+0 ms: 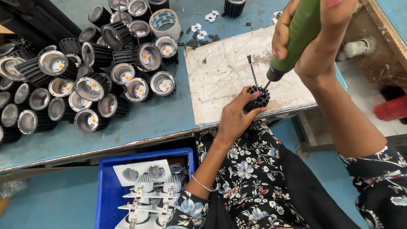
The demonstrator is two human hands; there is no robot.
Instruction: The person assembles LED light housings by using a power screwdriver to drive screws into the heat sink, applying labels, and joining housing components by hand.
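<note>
A worker in a dark garment printed with white and blue flowers, its short sleeves ending near the elbows. A thin beaded bracelet circles the wrist of the left hand [235, 121]; pink polish colours the nails of the right hand [296, 29].

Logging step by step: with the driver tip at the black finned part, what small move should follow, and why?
Probably press the green screwdriver straight down: its tip already meets the finned black housing, which the left hand steadies on the white board.
</note>
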